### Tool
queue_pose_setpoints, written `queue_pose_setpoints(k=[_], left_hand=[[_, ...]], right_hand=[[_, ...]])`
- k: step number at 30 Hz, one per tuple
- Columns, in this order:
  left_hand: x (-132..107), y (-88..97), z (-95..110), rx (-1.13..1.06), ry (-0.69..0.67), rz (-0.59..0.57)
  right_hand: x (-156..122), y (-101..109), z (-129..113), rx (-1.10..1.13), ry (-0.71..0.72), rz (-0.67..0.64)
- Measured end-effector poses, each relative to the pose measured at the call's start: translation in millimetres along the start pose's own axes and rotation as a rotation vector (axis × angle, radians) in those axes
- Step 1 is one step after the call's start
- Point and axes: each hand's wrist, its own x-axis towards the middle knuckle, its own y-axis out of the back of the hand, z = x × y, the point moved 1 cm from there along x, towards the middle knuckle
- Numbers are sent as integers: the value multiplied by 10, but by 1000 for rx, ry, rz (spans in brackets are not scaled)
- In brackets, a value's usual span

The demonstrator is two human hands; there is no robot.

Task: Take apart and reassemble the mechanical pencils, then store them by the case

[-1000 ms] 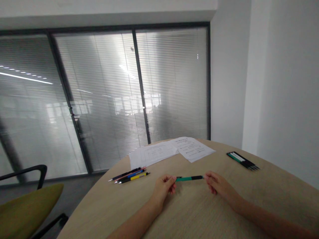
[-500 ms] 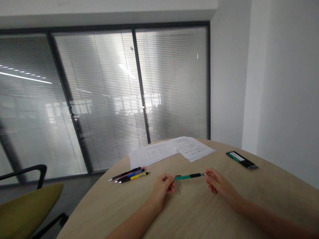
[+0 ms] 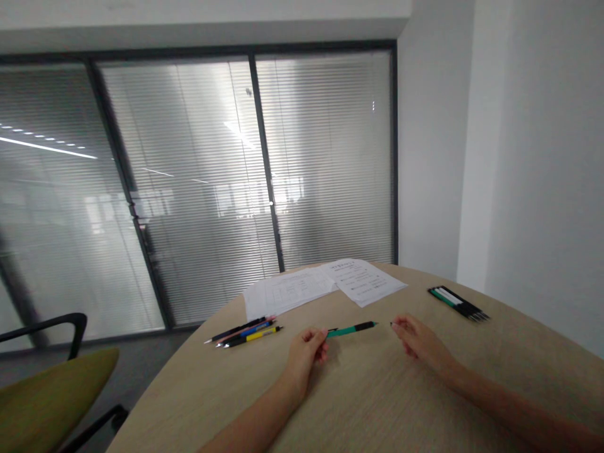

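My left hand (image 3: 306, 351) is closed on the left end of a green and black pen (image 3: 353, 329), holding it level just above the round wooden table (image 3: 372, 402). The pen's black tip end points right and is free. A short gap away, my right hand (image 3: 419, 340) has its fingers pinched together. A tiny dark bit shows at the fingertips, too small to name.
Several pens (image 3: 245, 332) lie side by side to the left of my hands. Printed sheets (image 3: 325, 283) lie at the table's far edge, and a row of dark and green pens (image 3: 458, 303) at the right. An olive chair (image 3: 51, 390) stands at lower left. Glass partitions with blinds are behind.
Both hands held the green pen by its ends before. Now my right hand has come off the tip end and moved slightly right, and the pen has tilted up a little in my left hand.
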Motion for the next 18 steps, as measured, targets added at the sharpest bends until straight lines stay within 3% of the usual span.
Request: queue_pose_setpoints(k=[9, 18], left_hand=[[1, 4, -3, 7, 9, -9], [-23, -9, 23, -6, 3, -16]], right_hand=[[72, 319, -84, -732, 163, 85], [89, 483, -33, -918, 216, -121]])
